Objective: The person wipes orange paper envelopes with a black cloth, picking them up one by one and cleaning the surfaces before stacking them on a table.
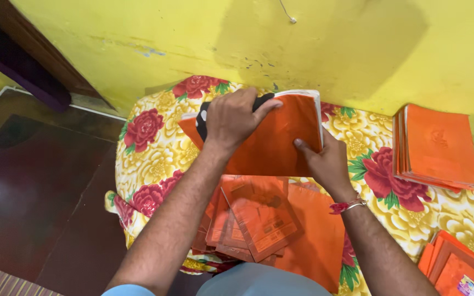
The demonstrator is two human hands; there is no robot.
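My left hand (231, 118) grips a black cloth piece with white spots (203, 121) at the top edge of an orange packet (272, 140), with its fingers over the packet's mouth. My right hand (325, 161) holds the same orange packet from below, thumb on its front face. A red thread and a metal bangle (346, 206) circle my right wrist. The packet is tilted up over a floral cloth (154, 148) with red and yellow flowers. Below my hands lies a loose pile of clear-wrapped orange packets (253, 216).
A stack of orange packets (437, 145) lies at the right by the yellow wall (330, 44). More orange packets (456, 266) sit at the bottom right. Dark floor (34, 186) spreads at the left, with a dark wooden door frame (28, 60) above it.
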